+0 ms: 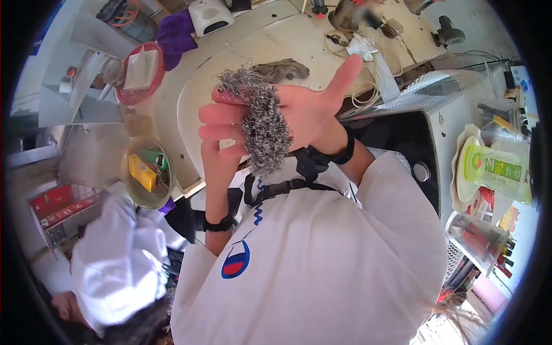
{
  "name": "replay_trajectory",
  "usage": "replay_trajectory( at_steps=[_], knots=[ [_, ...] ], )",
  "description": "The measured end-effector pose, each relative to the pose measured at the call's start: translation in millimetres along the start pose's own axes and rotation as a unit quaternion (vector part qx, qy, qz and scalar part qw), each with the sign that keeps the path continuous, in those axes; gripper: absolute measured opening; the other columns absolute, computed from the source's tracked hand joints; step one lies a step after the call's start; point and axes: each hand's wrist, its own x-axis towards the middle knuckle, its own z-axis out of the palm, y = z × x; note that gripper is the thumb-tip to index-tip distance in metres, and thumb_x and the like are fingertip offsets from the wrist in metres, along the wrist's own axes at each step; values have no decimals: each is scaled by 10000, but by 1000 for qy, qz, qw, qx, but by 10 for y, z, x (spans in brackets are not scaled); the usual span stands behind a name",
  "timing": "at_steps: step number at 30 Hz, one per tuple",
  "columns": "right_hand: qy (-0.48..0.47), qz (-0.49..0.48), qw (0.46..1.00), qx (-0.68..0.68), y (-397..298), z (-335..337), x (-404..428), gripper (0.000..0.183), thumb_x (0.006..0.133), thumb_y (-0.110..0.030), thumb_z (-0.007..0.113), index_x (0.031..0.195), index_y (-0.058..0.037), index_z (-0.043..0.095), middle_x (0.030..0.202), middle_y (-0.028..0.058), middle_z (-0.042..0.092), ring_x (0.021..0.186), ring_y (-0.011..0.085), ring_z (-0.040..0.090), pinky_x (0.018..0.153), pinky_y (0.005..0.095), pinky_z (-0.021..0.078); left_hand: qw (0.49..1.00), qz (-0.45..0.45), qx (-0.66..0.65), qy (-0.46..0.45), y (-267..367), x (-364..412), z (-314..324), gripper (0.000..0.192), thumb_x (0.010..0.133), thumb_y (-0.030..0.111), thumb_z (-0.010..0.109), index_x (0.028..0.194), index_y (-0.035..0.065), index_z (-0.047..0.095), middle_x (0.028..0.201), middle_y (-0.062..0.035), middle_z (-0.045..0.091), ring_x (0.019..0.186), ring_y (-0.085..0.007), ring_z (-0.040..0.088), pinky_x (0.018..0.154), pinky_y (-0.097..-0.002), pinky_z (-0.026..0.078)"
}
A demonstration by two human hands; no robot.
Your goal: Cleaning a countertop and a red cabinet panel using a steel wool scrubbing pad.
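Note:
Across the fingers and palm of my right hand (308, 110) lies a clump of tangled grey fibres (267, 129), wiry like steel wool. The palm faces up, with the thumb stretched outward and the fingers pointing left. My left hand (219, 156) comes up from below, and most of it is hidden behind the right hand's fingers. What the left fingers do there is out of sight. Both wrists wear black bands. Beyond my hands, a crumpled grey-brown cloth (284, 69) rests on the pale worktable (194, 88).
At left are a bowl (169, 196) holding a yellow box (142, 172) and a pink basket (125, 100). A person in white (125, 267) is at lower left. Metal mesh (435, 90) borders a dark recess at right. A green-yellow plastic container (496, 170) stands farther right.

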Motion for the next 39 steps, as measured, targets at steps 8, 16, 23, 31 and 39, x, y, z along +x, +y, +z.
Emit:
replay_trajectory(
  at_steps=[8, 16, 23, 31, 39],
  knots=[
    [-53, -25, 997, 43, 34, 37, -32, 1365, 459, -888, 394, 1349, 34, -75, 1425, 223, 8, 1314, 396, 23, 1046, 525, 76, 999, -40, 32, -11, 286, -13, 6, 294, 666, 52, 629, 949, 7, 562, 884, -43, 578, 809, -121, 538, 736, -252, 423],
    [-114, -43, 988, 93, 44, 199, -165, 1372, 448, -891, 399, 1352, 23, -79, 1425, 224, 22, 1311, 406, 27, 1041, 530, 79, 986, 10, -159, 38, 292, -85, 2, 133, 819, 47, 499, 902, -50, 539, 864, -61, 570, 778, -114, 520, 668, -221, 417],
    [-121, -4, 990, 77, -33, 217, -268, 1376, 442, -896, 395, 1354, 15, -88, 1426, 223, 19, 1311, 407, 26, 1036, 536, 84, 980, 1, -131, 152, 445, -29, -75, 215, 863, 167, 454, 780, -7, 549, 666, 19, 470, 552, -36, 340, 499, -184, 256],
    [51, 24, 997, 55, -86, 323, -250, 1240, 584, -874, 226, 1343, 75, -18, 1424, 224, 58, 1320, 353, 81, 1052, 498, 65, 937, -71, -213, 265, 437, 47, -154, 261, 909, 171, 418, 709, 14, 477, 535, 47, 257, 461, -40, 229, 422, -215, 182],
    [87, -22, 991, 104, -80, 411, -157, 1091, 675, -816, 221, 1369, 11, 65, 1433, 160, 114, 1317, 261, 142, 1028, 415, 168, 949, -46, -256, 180, 297, 26, -316, 246, 919, 209, 424, 745, 40, 466, 534, 54, 223, 457, -39, 212, 419, -212, 173]
  ],
)
